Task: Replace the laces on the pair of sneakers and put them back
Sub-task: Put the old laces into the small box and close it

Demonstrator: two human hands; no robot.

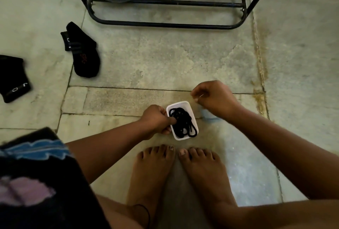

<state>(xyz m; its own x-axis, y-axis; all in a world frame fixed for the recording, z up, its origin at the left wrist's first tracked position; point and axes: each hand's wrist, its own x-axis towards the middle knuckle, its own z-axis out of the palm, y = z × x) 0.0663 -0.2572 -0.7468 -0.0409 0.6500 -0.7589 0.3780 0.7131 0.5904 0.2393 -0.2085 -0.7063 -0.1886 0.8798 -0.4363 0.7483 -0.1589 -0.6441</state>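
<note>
Two hands work just above the floor [165, 60]. The left hand [157, 119] grips the near edge of a small white tub [190, 107], thumb dipped among the black laces [183, 122] coiled inside it. The right hand [214, 96] hovers just past the tub with its fingers curled (whether it pinches anything I cannot tell). Black socks [82, 52] lie well off to the left, near a metal rack [165, 23].

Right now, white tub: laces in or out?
In. The black laces lie coiled inside the open white tub on the floor; the left hand grips its near rim, thumb on the laces.
</note>
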